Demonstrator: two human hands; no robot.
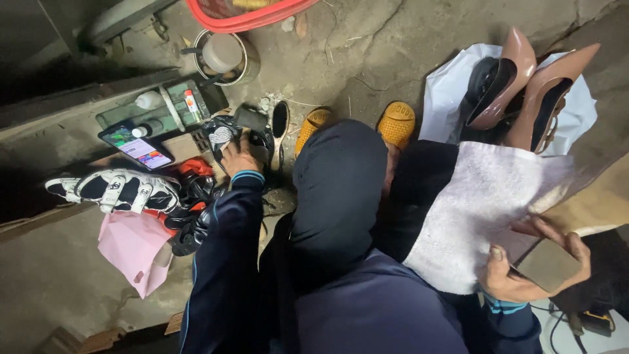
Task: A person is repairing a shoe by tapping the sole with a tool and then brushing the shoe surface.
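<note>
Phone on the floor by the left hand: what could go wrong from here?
The left hand reaches among dark items right beside the phone, so a stray sweep could knock or scratch it. The right hand grips a flat brown piece only at its edges; it might slip onto the white towel.

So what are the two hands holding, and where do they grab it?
The right hand grips a flat brownish pad by its edges. The left hand reaches into dark things on the floor; whether it grips anything cannot be told.

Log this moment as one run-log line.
left hand: reaching into black items on floor | right hand: holding flat brown block | lap: white towel
</note>
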